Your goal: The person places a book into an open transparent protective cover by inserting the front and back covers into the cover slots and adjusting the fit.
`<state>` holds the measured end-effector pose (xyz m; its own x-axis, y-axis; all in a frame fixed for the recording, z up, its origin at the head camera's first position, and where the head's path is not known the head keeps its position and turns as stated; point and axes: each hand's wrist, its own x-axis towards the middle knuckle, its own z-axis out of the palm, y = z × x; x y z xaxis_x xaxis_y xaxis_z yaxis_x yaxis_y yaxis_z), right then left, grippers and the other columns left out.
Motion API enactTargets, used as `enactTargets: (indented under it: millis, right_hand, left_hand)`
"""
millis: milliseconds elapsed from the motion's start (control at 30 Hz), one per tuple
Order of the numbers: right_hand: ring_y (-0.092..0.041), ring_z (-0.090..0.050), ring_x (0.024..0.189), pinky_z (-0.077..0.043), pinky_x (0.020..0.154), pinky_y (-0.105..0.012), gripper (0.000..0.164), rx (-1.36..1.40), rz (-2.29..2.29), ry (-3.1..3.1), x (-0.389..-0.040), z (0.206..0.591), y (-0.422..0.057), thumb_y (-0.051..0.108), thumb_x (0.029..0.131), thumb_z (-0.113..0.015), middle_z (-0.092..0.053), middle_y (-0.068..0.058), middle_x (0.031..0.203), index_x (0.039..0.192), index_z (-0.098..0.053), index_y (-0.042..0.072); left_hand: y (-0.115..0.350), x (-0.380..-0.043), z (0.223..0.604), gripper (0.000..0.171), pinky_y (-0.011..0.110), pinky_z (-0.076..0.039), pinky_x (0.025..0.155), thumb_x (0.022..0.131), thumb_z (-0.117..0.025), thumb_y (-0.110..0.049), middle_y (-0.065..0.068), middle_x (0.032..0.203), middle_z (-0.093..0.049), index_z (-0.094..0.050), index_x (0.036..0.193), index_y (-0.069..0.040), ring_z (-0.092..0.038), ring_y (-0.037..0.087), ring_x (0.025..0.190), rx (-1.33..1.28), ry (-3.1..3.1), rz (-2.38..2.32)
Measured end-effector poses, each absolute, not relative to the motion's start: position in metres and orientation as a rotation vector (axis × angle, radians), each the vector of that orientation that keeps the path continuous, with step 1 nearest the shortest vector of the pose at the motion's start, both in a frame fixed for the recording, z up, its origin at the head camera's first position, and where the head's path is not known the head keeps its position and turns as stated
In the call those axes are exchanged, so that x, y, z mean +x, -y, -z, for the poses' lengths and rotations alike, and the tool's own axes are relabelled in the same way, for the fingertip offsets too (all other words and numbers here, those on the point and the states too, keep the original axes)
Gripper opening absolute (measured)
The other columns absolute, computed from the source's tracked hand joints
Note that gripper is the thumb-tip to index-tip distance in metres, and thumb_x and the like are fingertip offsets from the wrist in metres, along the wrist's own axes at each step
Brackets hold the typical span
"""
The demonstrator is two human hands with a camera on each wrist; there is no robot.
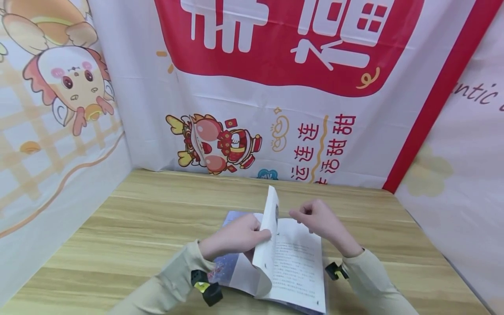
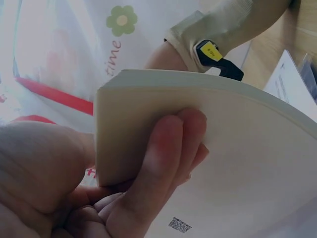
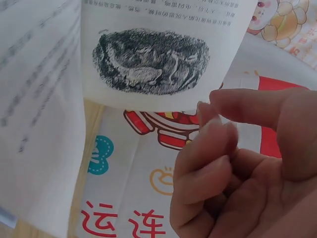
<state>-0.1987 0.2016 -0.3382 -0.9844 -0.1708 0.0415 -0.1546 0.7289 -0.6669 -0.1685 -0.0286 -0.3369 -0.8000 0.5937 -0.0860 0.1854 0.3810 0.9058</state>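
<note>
An open book (image 1: 299,262) lies on the wooden table, its right-hand page printed with lines of text. My left hand (image 1: 240,238) grips a thick bundle of its pages (image 1: 269,218), which stands up from the spine. In the left wrist view, the fingers (image 2: 166,144) curl against the bundle's pale back side. Just right of the raised pages, above the book's far edge, is my right hand (image 1: 320,221). Its fingers are loosely bent with nothing visible between them. The right wrist view shows its fingertips close to the corner of a page with a dark oval illustration (image 3: 148,62).
The wooden table (image 1: 118,227) extends around the book. White printed cloths hang behind it (image 1: 236,96) and along both sides. Each wrist wears a black band mount with a yellow label, the left mount (image 1: 206,286) close to the book's cover.
</note>
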Motion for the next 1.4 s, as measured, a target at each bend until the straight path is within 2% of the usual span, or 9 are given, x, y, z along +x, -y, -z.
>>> enactTargets:
  millis: [200, 367, 433, 533, 700, 933, 1133, 1267, 1400]
  right_hand:
    - [-0.025, -0.055, 0.086, -0.047, 0.074, -0.037, 0.024, -0.286, 1.060, -3.044, -0.200, 0.338, -0.204, 0.026, 0.083, -0.072, -0.060, -0.009, 0.091, 0.092, -0.063, 0.005]
    - [-0.044, -0.037, 0.123, -0.034, 0.098, -0.055, 0.074, -0.230, 0.936, -3.077, -0.200, 0.337, -0.207, 0.032, 0.079, -0.075, -0.037, -0.029, 0.136, 0.135, -0.042, -0.004]
    - [-0.048, -0.031, 0.128, -0.029, 0.101, -0.057, 0.091, -0.215, 0.901, -3.057, -0.201, 0.337, -0.207, 0.036, 0.078, -0.076, -0.029, -0.033, 0.141, 0.142, -0.028, -0.007]
    - [-0.047, -0.035, 0.126, -0.027, 0.103, -0.054, 0.103, -0.255, 0.927, -3.028, -0.202, 0.340, -0.206, 0.035, 0.076, -0.077, -0.038, -0.035, 0.134, 0.144, -0.016, -0.012]
    - [-0.028, -0.060, 0.098, -0.046, 0.088, -0.039, 0.085, -0.320, 1.205, -2.915, -0.202, 0.346, -0.196, 0.019, 0.079, -0.076, -0.061, -0.017, 0.107, 0.140, -0.024, -0.008]
    - [-0.021, -0.066, 0.078, -0.053, 0.067, -0.032, 0.068, -0.316, 1.542, -2.642, -0.193, 0.346, -0.184, 0.006, 0.083, -0.068, -0.066, -0.013, 0.095, 0.140, -0.032, -0.003]
    - [-0.021, -0.065, 0.076, -0.053, 0.064, -0.033, 0.040, -0.368, 1.559, -2.583, -0.189, 0.348, -0.180, 0.008, 0.086, -0.066, -0.066, -0.010, 0.091, 0.122, -0.054, -0.003]
    - [-0.020, -0.064, 0.079, -0.053, 0.067, -0.033, 0.037, -0.386, 1.539, -2.546, -0.187, 0.350, -0.175, 0.013, 0.088, -0.065, -0.065, -0.010, 0.094, 0.121, -0.056, -0.002]
    - [-0.020, -0.064, 0.081, -0.053, 0.070, -0.033, 0.037, -0.429, 1.563, -2.491, -0.185, 0.349, -0.171, 0.014, 0.090, -0.063, -0.065, -0.010, 0.097, 0.123, -0.057, -0.002]
  left_hand:
    - [0.045, -0.174, 0.342, 0.028, 0.035, -0.054, 0.052, 0.095, -0.049, -0.018, 0.006, 0.076, -0.068, -0.068, 0.088, 0.001, -0.067, 0.021, 0.063, 0.643, -2.220, -1.405]
    - [0.058, -0.176, 0.342, 0.030, 0.036, -0.054, 0.055, 0.097, -0.047, -0.018, 0.008, 0.082, -0.069, -0.067, 0.097, 0.004, -0.068, 0.022, 0.067, 0.631, -2.162, -1.432]
    - [0.063, -0.176, 0.341, 0.030, 0.036, -0.054, 0.055, 0.098, -0.046, -0.018, 0.008, 0.083, -0.069, -0.067, 0.098, 0.004, -0.068, 0.022, 0.069, 0.635, -2.151, -1.430]
    - [0.070, -0.176, 0.340, 0.032, 0.036, -0.054, 0.056, 0.098, -0.045, -0.018, 0.008, 0.083, -0.069, -0.068, 0.094, 0.003, -0.068, 0.022, 0.069, 0.640, -2.146, -1.415]
    - [0.080, -0.177, 0.340, 0.031, 0.036, -0.054, 0.058, 0.098, -0.043, -0.016, 0.008, 0.085, -0.069, -0.067, 0.097, 0.003, -0.068, 0.022, 0.072, 0.604, -2.144, -1.412]
    - [0.088, -0.174, 0.345, 0.034, 0.038, -0.054, 0.058, 0.098, -0.039, -0.013, 0.010, 0.091, -0.068, -0.054, 0.120, 0.007, -0.068, 0.024, 0.075, 0.534, -2.112, -1.454]
    - [0.092, -0.174, 0.355, 0.041, 0.040, -0.054, 0.059, 0.098, -0.037, -0.012, 0.012, 0.096, -0.066, -0.039, 0.135, 0.005, -0.067, 0.026, 0.077, 0.494, -2.104, -1.498]
    - [0.095, -0.172, 0.363, 0.045, 0.039, -0.054, 0.058, 0.097, -0.038, -0.011, 0.012, 0.096, -0.063, -0.030, 0.138, 0.005, -0.066, 0.025, 0.076, 0.412, -2.163, -1.497]
    - [0.095, -0.172, 0.370, 0.040, 0.038, -0.054, 0.057, 0.094, -0.037, -0.012, 0.011, 0.091, -0.063, -0.035, 0.129, 0.008, -0.066, 0.025, 0.072, 0.359, -2.172, -1.497]
